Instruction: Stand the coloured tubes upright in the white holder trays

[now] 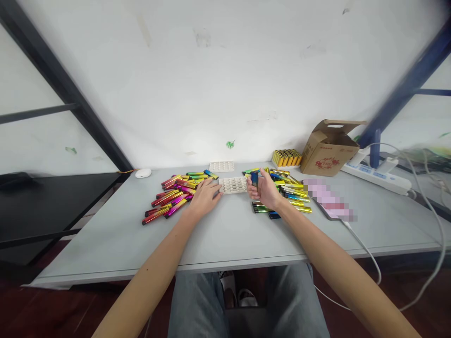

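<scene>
We count three pale trays: a near tray and a far tray, mid-frame, plus a third tray right of centre, packed with yellow cylinders. Our right hand is clamped on one glossy blue piece, just right of centre — our left hand lies by the near tray, grip impossible to tell.

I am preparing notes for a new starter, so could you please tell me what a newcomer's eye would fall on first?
Probably two shiny heaps: a mostly red, magenta and yellow heap by the left hand, and a yellow, green and blue heap by the right hand, which holds a dark blue piece. Next come the white gridded tray between the hands and the open cardboard box at back right.
</scene>
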Motion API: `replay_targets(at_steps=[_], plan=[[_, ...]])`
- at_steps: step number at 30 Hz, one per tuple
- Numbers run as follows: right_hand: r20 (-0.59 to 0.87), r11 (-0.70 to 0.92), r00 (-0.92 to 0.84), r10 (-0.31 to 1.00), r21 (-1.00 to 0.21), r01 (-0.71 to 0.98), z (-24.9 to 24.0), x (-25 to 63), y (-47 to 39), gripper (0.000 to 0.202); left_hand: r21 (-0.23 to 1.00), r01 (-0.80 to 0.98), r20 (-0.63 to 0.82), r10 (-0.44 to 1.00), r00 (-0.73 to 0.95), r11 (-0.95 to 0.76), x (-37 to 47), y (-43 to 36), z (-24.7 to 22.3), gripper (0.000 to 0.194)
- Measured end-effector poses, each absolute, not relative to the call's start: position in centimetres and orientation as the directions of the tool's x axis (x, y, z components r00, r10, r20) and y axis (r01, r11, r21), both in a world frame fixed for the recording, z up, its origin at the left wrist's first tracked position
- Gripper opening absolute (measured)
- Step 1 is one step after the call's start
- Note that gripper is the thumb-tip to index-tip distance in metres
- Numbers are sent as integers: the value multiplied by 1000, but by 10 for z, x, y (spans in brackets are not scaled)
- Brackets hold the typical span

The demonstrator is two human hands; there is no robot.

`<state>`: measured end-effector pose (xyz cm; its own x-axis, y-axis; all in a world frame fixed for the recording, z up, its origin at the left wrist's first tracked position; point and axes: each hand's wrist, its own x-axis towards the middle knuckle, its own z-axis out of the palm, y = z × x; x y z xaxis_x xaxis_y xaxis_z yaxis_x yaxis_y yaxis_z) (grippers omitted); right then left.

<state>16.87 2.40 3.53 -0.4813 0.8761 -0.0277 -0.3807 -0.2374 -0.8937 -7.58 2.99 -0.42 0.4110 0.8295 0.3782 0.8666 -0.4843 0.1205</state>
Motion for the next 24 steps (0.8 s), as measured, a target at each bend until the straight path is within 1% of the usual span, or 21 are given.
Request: replay_targets(at_steps=[4,7,9,12,17,24], plan=[[8,-221,-497,868,-889,-401,38,169,22,45,118,866,394,823,409,-487,-76,30,-4,35],[19,-219,-494,869,-881,-420,37,168,22,35,114,865,396,821,411,-488,-75,30,-3,35],[38,-180,-463,886,-891,-417,35,168,23,29,107,867,397,821,411,-486,-74,29,-4,35],[55,-121,-399,915,-907,-402,32,167,25,27,87,868,395,817,421,-489,-72,27,-3,36],[38,-146,-423,906,-907,-395,32,169,26,22,83,860,390,811,437,-504,-71,26,0,32],[33,-163,-441,897,-903,-397,33,169,25,23,107,854,383,813,438,-510,-72,25,2,30]])
